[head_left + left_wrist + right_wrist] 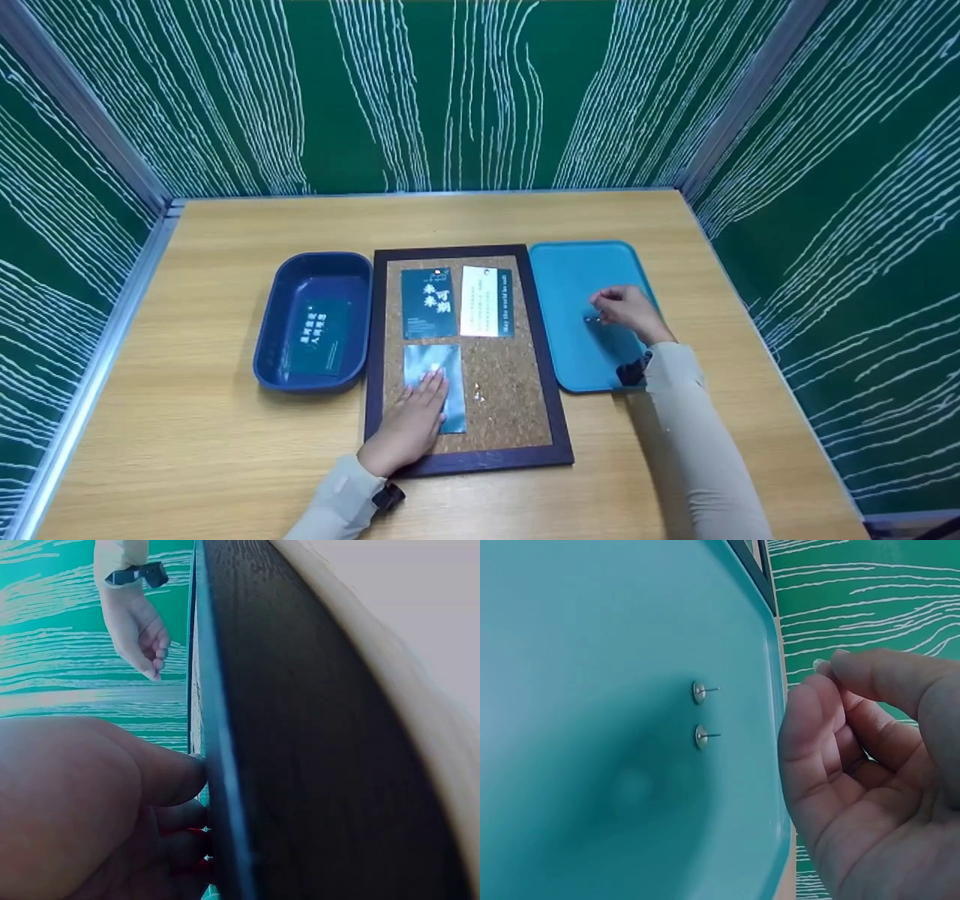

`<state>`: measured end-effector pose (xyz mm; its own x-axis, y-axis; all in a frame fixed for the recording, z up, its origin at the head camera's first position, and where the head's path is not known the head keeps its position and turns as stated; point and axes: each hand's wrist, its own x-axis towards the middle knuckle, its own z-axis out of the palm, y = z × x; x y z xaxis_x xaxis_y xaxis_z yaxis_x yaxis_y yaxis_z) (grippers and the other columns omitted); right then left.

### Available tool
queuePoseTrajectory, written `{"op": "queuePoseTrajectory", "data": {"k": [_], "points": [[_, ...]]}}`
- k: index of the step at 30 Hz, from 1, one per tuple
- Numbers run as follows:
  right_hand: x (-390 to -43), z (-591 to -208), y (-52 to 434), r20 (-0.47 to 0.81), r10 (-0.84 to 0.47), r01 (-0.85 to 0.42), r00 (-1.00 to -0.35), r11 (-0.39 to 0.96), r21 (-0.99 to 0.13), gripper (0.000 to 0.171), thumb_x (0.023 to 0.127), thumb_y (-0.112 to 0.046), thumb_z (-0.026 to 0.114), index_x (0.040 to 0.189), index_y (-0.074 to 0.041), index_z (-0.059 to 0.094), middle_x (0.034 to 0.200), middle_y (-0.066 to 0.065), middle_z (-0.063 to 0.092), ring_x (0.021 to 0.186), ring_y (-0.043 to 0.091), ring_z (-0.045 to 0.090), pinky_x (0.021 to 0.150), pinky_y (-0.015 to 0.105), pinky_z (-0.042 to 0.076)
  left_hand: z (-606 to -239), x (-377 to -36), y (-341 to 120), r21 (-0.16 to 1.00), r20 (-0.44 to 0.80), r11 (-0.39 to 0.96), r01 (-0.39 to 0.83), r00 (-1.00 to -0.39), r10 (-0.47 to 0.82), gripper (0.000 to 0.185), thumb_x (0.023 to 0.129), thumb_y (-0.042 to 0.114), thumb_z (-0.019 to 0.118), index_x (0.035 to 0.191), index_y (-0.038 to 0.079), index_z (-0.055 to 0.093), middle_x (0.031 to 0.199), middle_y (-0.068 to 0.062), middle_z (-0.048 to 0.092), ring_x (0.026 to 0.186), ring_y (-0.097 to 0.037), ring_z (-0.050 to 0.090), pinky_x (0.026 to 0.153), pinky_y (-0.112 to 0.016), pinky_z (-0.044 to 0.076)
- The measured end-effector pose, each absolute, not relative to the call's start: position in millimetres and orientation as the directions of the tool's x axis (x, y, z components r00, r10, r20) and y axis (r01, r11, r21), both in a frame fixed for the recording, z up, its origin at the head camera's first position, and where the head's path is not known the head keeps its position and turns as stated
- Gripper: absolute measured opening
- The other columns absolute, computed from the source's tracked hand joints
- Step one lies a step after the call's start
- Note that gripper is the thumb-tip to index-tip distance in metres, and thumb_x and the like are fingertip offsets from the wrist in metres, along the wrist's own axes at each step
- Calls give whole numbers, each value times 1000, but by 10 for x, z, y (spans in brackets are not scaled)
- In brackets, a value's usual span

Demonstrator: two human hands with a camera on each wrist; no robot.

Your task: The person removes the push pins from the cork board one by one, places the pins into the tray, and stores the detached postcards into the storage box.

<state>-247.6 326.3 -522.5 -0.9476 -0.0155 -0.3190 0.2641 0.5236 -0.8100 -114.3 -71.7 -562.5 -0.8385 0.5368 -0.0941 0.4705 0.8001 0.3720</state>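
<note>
A dark-framed cork board (510,390) lies in the middle of the wooden table. My left hand (412,424) presses flat on a pale blue card (451,358) at the board's lower left; in the left wrist view that hand (82,802) lies against the dark frame (285,750). My right hand (628,309) hovers over the teal tray (577,270), fingers curled. In the right wrist view its thumb and forefinger tips (829,666) meet, and I see nothing between them. Two metal pins (699,692) (701,736) lie on the tray (592,690), just clear of the fingers.
A dark blue card (428,303) and a white card (486,301) sit on the board's upper half. A navy bin (274,330) to the left holds another dark card (319,337). Green patterned walls close in the table on three sides.
</note>
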Motion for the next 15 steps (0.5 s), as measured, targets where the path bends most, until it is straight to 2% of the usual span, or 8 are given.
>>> {"op": "queuePoseTrajectory", "data": {"k": [11, 15], "points": [[-2481, -5220, 3143, -323, -35, 271, -946, 460, -845, 41, 99, -26, 52, 123, 7, 57, 116, 27, 62, 98, 29, 66, 91, 41, 55, -5632, -1153, -717, 375, -102, 806, 458, -844, 527, 53, 101, 22, 44, 148, 0, 33, 157, -16, 27, 146, -32, 25, 116, -53, 25], [-2491, -5216, 3089, -320, -40, 275, -946, 418, -866, 43, 99, -27, 54, 124, 8, 56, 115, 27, 62, 97, 27, 67, 92, 43, 54, -5626, -1144, -715, 372, -92, 804, 465, -843, 530, 53, 101, 21, 45, 147, -2, 34, 156, -17, 30, 145, -33, 27, 115, -53, 28]]}}
